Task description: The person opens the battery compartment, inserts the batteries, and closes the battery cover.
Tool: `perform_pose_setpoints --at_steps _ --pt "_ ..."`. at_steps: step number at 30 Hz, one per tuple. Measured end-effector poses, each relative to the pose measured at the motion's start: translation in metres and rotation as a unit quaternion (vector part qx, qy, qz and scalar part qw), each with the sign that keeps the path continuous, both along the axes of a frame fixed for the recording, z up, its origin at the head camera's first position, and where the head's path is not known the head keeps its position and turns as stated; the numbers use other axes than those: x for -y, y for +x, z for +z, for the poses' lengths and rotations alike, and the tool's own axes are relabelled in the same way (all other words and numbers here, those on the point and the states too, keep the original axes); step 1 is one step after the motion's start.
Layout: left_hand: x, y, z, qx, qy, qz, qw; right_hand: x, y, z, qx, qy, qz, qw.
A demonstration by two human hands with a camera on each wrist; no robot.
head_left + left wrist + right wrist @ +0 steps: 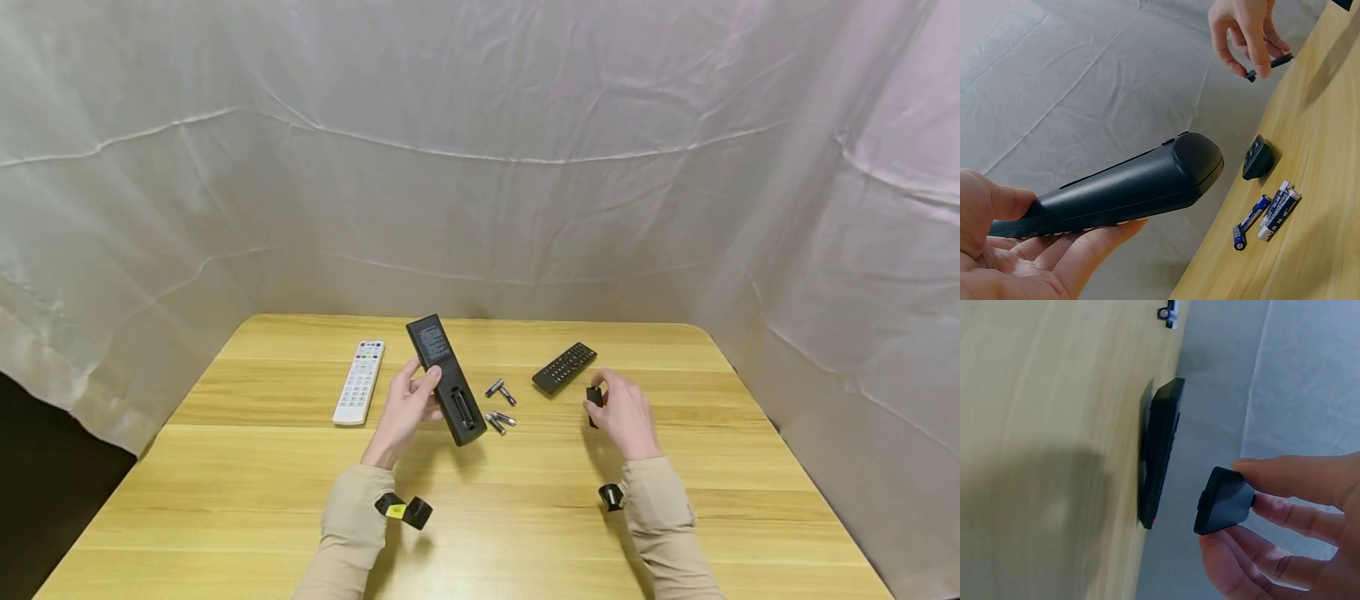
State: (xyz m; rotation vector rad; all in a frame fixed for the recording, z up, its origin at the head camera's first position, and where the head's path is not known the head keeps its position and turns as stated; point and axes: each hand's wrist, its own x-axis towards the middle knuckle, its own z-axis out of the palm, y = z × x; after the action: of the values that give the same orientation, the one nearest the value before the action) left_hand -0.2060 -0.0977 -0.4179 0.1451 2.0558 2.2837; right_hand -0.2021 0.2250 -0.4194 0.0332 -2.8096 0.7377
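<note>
My left hand (405,407) grips a black remote control (448,375) above the table, thumb on its back and fingers beneath. Its back faces up, showing a label at the far end and an uncovered battery compartment (462,408) at the near end. In the left wrist view the same remote (1129,187) appears from its end, with the compartment out of sight. Off to the right, my right hand (628,415) pinches a small black battery cover (1227,503) between thumb and fingertips, raised over the table.
Several blue-and-silver batteries (501,418) lie loose between the hands. A second black remote (565,368) rests buttons up near the right hand. A white remote (359,382) lies left of the left hand. Pale cloth (480,208) hangs behind the wooden table (525,533).
</note>
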Motion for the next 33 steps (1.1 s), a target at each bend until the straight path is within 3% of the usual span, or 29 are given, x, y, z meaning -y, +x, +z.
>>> perform_pose_setpoints --at_steps 20,33 --pt "0.000 0.000 0.001 0.003 -0.003 0.002 1.0000 -0.015 -0.005 -0.021 0.099 0.027 -0.014 0.995" --pt "0.000 0.000 0.000 0.008 0.000 0.006 0.9999 -0.022 -0.005 -0.025 0.134 0.034 -0.024 0.990"
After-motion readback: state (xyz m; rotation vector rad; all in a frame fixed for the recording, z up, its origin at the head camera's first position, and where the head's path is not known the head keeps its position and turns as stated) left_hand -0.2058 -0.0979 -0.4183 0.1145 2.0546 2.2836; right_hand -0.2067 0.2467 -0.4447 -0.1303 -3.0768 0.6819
